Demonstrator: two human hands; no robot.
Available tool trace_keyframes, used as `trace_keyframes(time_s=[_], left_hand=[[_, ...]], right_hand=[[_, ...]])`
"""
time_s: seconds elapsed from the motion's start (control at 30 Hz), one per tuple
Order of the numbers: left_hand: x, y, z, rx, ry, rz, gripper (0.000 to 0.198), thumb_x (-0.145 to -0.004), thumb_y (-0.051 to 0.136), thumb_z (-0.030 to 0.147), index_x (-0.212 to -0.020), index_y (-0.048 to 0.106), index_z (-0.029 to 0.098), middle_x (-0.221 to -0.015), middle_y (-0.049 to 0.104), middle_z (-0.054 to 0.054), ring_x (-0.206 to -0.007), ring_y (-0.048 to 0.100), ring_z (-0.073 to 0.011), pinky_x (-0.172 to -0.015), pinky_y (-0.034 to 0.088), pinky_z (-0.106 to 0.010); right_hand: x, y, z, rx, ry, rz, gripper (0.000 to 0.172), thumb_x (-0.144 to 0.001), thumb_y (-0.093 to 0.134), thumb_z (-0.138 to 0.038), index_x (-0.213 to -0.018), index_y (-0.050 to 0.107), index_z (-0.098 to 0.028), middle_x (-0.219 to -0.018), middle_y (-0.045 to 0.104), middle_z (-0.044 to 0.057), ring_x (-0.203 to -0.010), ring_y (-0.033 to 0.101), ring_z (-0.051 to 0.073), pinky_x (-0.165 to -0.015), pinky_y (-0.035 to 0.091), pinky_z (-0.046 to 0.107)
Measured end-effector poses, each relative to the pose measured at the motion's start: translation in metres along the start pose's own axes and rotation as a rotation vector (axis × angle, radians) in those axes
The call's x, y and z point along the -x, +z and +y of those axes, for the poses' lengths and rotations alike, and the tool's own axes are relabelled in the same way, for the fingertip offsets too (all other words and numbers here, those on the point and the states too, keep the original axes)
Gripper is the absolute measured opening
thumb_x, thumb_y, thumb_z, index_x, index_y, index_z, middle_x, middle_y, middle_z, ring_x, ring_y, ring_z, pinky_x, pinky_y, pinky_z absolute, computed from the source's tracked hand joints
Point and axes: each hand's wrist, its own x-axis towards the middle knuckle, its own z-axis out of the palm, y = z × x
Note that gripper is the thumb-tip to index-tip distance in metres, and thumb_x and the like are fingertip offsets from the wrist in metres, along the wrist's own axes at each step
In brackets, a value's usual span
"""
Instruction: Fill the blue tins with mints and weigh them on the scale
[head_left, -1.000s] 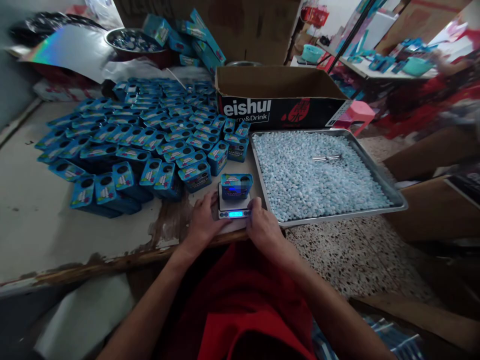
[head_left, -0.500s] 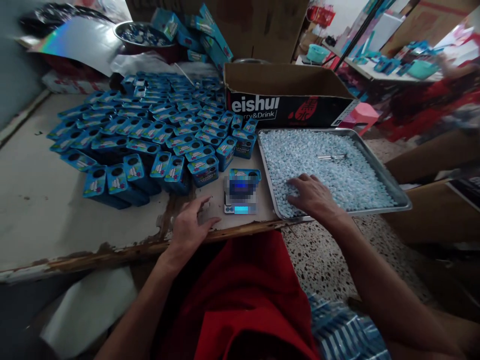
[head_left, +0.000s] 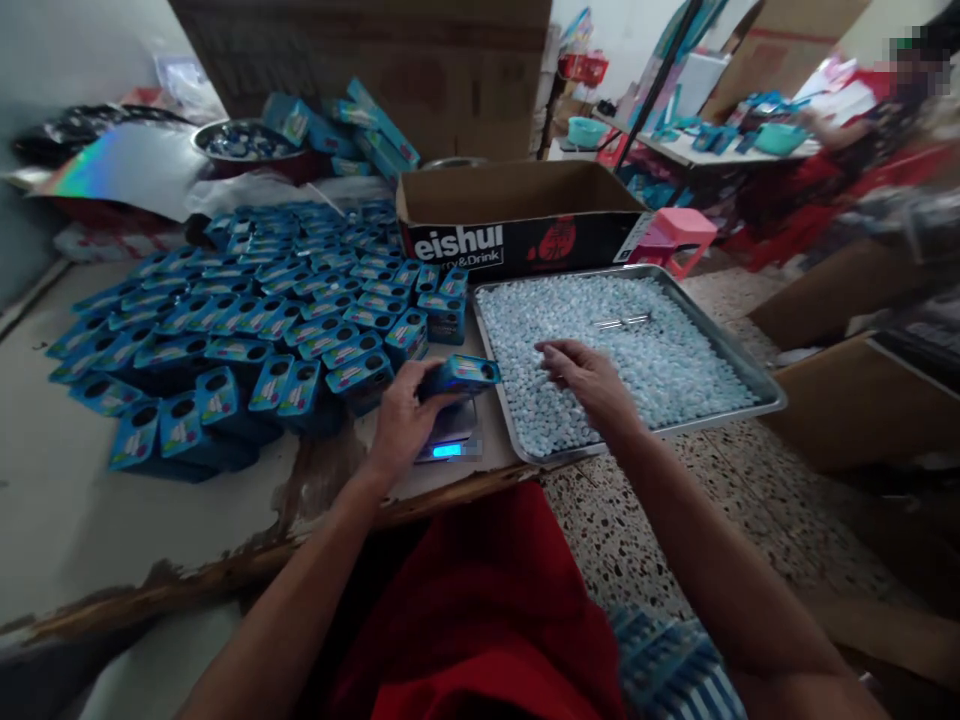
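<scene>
My left hand (head_left: 409, 415) grips a small blue box (head_left: 472, 372) by its left end. It holds the box at a small digital scale (head_left: 456, 425), whose display glows blue; I cannot tell whether the box touches the platform. Over the metal tray (head_left: 517, 440) of pale blue and white pellets (head_left: 637, 365) is my right hand (head_left: 589, 385). Its fingers are drawn together, and whatever may be between them is too small to see. Many similar blue boxes (head_left: 296, 385) with a round hole on top stand in rows left of the scale.
A black printed carton (head_left: 517, 240) stands behind the tray. Back left are a bowl of small wrapped pieces (head_left: 247, 145) and a pile of blue boxes (head_left: 337, 135). The table's worn wooden edge (head_left: 247, 570) runs in front. Another person sits at a far table (head_left: 690, 150).
My left hand has moved from the table beside the scale to gripping the blue box. My right hand has lifted from the pellets, its fingers now closed together. The view has shifted.
</scene>
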Motion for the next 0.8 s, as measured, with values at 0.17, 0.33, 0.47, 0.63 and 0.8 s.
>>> trace_keyframes(time_s=[0.17, 0.33, 0.47, 0.63, 0.8], left_hand=[[-0.074, 0.009, 0.056, -0.309, 0.586, -0.130, 0.027, -0.096, 0.058, 0.017, -0.118, 0.074, 0.022, -0.115, 0.069, -0.008, -0.113, 0.062, -0.0246, -0.107, 0.050, -0.043], [-0.104, 0.026, 0.076, -0.469, 0.807, -0.324, 0.033, -0.100, 0.050, 0.017, -0.119, 0.075, 0.027, -0.122, 0.070, -0.008, -0.127, 0.058, -0.0268, -0.116, 0.043, -0.047], [-0.098, 0.030, 0.064, -0.515, 0.805, -0.212, 0.036, -0.099, 0.053, 0.015, -0.122, 0.074, 0.033, -0.127, 0.071, -0.005, -0.129, 0.058, -0.0263, -0.124, 0.030, -0.052], [-0.086, 0.029, 0.058, -0.413, 0.682, -0.053, 0.026, -0.097, 0.060, 0.021, -0.112, 0.078, 0.033, -0.120, 0.074, -0.004, -0.126, 0.061, -0.0271, -0.123, 0.029, -0.051], [-0.074, 0.035, 0.047, -0.306, 0.467, 0.039, 0.020, -0.092, 0.067, 0.024, -0.109, 0.078, 0.028, -0.114, 0.075, -0.005, -0.115, 0.065, -0.0257, -0.114, 0.042, -0.044]], right_hand=[[-0.005, 0.024, -0.016, -0.878, 0.411, -0.053, 0.027, -0.110, 0.045, -0.040, -0.109, 0.062, -0.019, -0.102, 0.068, 0.009, -0.092, 0.070, 0.020, -0.086, 0.061, 0.034], [-0.017, 0.021, -0.022, -1.215, 0.600, 0.036, 0.031, -0.113, 0.032, -0.042, -0.108, 0.053, -0.019, -0.098, 0.064, 0.009, -0.086, 0.070, 0.020, -0.072, 0.064, 0.032], [-0.021, 0.020, -0.016, -1.293, 0.616, 0.103, 0.023, -0.113, 0.033, -0.034, -0.105, 0.051, -0.022, -0.087, 0.061, 0.003, -0.073, 0.065, 0.017, -0.063, 0.062, 0.029], [-0.023, 0.022, -0.015, -1.298, 0.615, 0.044, 0.027, -0.114, 0.031, -0.034, -0.102, 0.051, -0.021, -0.088, 0.062, 0.005, -0.068, 0.062, 0.017, -0.057, 0.061, 0.026], [-0.025, 0.027, -0.018, -1.296, 0.612, 0.071, 0.021, -0.113, 0.036, -0.034, -0.107, 0.052, -0.022, -0.091, 0.061, 0.004, -0.073, 0.065, 0.017, -0.059, 0.063, 0.029]])
